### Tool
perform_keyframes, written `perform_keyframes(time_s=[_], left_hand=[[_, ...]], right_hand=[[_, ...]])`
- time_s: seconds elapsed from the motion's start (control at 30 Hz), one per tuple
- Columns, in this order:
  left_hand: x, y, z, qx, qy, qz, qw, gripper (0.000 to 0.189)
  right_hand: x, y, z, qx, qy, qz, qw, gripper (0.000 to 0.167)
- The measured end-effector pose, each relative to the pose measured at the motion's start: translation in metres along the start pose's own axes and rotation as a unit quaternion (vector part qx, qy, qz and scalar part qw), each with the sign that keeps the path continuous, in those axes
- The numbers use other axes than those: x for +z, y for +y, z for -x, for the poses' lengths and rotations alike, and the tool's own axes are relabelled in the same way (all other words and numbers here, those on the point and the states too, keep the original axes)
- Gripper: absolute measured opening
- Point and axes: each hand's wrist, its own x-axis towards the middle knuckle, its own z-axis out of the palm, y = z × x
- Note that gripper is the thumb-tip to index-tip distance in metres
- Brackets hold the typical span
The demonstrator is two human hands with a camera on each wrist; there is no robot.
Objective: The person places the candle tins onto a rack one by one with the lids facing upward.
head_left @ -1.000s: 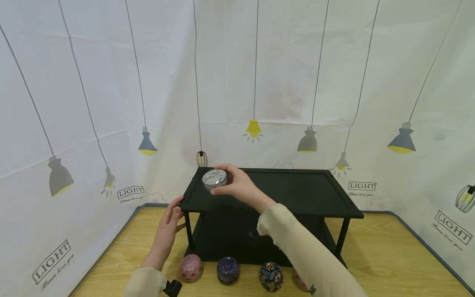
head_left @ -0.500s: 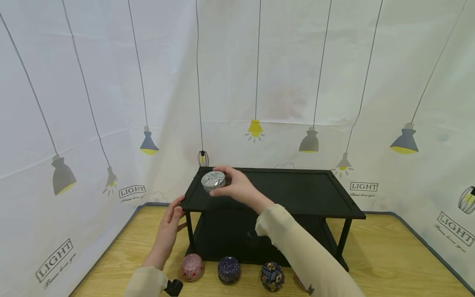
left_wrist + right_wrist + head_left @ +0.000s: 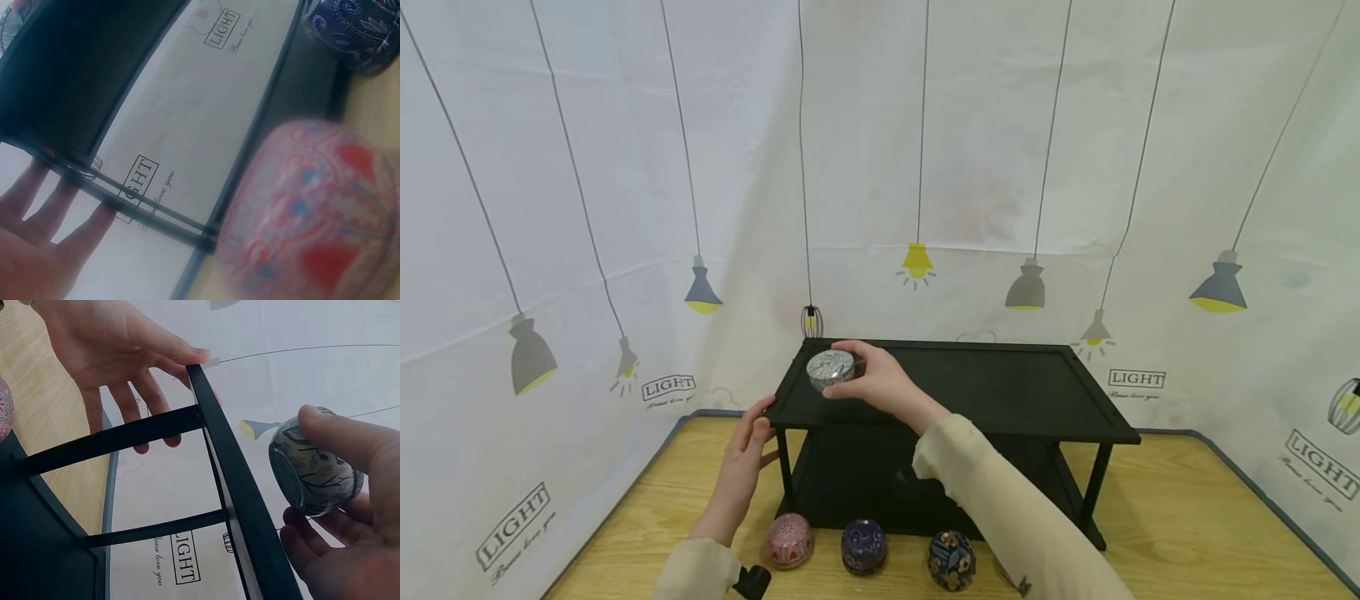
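My right hand (image 3: 891,385) holds a small round lidded tin (image 3: 831,371) with a grey-white leaf pattern, thumb and fingers at its sides. The tin is upright over the left part of a black two-tier shelf's top board (image 3: 992,387); in the right wrist view a gap shows between the tin (image 3: 315,465) and the board. My left hand (image 3: 741,471) rests at the shelf's front left corner, its straight fingers around the post and edge. In the left wrist view its fingertips (image 3: 103,215) meet the edge rail.
In front of the shelf on the wooden table (image 3: 1210,517) stand a pink tin (image 3: 789,541), a purple tin (image 3: 863,547) and a dark floral tin (image 3: 952,561). Another tin is mostly hidden behind the right sleeve (image 3: 1022,517). A white lamp-print cloth (image 3: 865,167) surrounds the table.
My right hand and the tin have moved slightly down and left over the top board. The left hand keeps its place at the corner.
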Motion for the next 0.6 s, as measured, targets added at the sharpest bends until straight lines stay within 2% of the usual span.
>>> perform_keyframes(time_s=[0.23,0.6], left_hand=[[-0.0004,-0.0029,-0.0007,0.002,0.002,-0.002,1.0,0.046],[-0.0007,-0.0028,-0.001,0.004,0.001,-0.002,1.0,0.045]], right_hand=[[0.0025,-0.0006,0.0007,0.0,-0.001,0.001,1.0,0.07],[0.0076,-0.0021,-0.0008,-0.005,-0.01,0.037,0.9992,0.071]])
